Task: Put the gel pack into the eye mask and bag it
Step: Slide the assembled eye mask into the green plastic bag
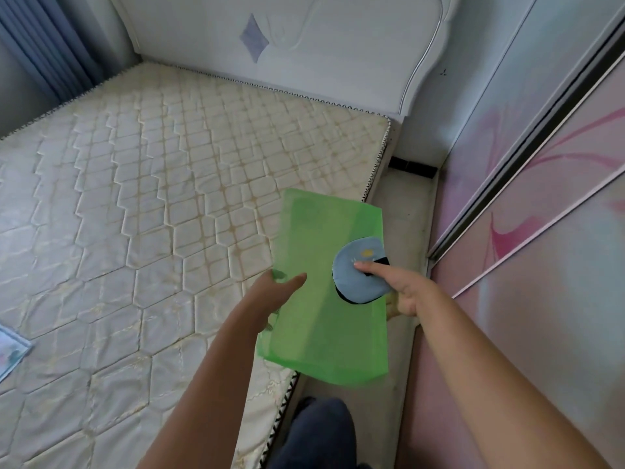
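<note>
A: Now, status, biggest item first?

B: Bare quilted mattress (135, 198) fills the left of the view. The green bag (321, 340) is held in the air over its right edge. The eye mask (355, 282) sits at the bag's right side, and looks untinted by the green, so I judge it is lying over the film rather than inside.

A: Grips?

B: Left hand (277, 292) pinches the bag's left edge, thumb on top, fingers showing faintly through the green beneath. Right hand (406, 292) holds the mask, index finger laid straight across its blue face, remaining fingers tucked under.

A: Progress?

B: Gel pack not visible. Cannot tell whether it is already in the mask. Bagging looks begun but not done: the mask is at the bag and not yet enclosed. Left to do, by my reading: get the mask fully inside.

A: Orientation?

B: Bag's long axis runs away from the person, far end tipped slightly left. Mask's long axis lies about parallel to the bag's right edge, its rounded side pointing left toward the bag's middle.
</note>
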`<control>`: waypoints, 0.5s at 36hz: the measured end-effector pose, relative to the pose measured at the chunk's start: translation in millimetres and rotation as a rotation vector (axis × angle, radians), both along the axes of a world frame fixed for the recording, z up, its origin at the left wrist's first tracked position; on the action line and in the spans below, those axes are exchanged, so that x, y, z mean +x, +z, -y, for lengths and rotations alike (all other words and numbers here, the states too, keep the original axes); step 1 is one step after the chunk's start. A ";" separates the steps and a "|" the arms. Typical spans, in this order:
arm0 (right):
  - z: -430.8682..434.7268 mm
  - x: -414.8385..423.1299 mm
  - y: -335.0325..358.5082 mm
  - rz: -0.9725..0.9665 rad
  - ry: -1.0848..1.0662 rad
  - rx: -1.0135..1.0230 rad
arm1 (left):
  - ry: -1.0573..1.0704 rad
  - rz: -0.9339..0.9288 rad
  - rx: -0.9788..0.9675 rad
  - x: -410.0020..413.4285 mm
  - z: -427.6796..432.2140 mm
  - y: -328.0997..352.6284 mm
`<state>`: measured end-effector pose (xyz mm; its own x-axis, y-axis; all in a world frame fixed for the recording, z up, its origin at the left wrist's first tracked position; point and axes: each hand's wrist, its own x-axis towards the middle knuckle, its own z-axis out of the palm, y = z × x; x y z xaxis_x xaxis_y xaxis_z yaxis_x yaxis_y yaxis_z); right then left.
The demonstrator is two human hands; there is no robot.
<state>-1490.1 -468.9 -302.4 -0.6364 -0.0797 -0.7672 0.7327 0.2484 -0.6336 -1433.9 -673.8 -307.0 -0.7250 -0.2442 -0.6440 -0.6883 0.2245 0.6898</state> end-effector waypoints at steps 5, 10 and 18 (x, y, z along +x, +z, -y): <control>-12.1 -30.3 0.3 0.022 -0.026 -0.028 | -0.019 0.009 0.008 -37.1 -9.2 -0.6; -18.7 -82.8 -2.3 0.018 -0.047 -0.005 | -0.029 0.006 0.031 -89.2 -15.2 -3.5; -11.1 -194.5 3.8 0.034 -0.046 0.000 | -0.049 -0.064 0.007 -204.4 -7.4 -5.6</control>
